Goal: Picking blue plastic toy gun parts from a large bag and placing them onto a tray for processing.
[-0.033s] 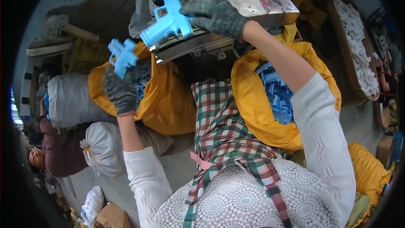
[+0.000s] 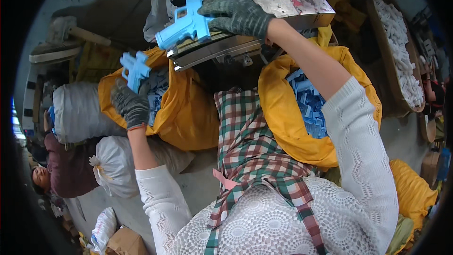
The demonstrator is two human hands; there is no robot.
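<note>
My left hand (image 2: 130,101), in a dark grey knit glove, is closed on a light blue plastic toy pistol (image 2: 136,68). It holds the pistol above the opening of the left yellow sack (image 2: 186,113). Blue plastic pieces (image 2: 158,95) fill that sack. My right hand (image 2: 238,16), gloved alike, grips a second blue toy pistol (image 2: 188,24) at its right side. This pistol sits over the left end of a metal machine (image 2: 217,49); whether it touches the metal I cannot tell. My right fingertips are partly hidden.
Another yellow sack (image 2: 278,113) with blue pieces (image 2: 311,108) stands right of my checked apron (image 2: 243,127). A long tray (image 2: 377,33) of white parts lies far right. White sacks (image 2: 85,111) and a person in a maroon top (image 2: 71,170) are at left.
My left hand and its toy pistol have shifted slightly left. My right hand has moved a little left, its pistol tilting only slightly.
</note>
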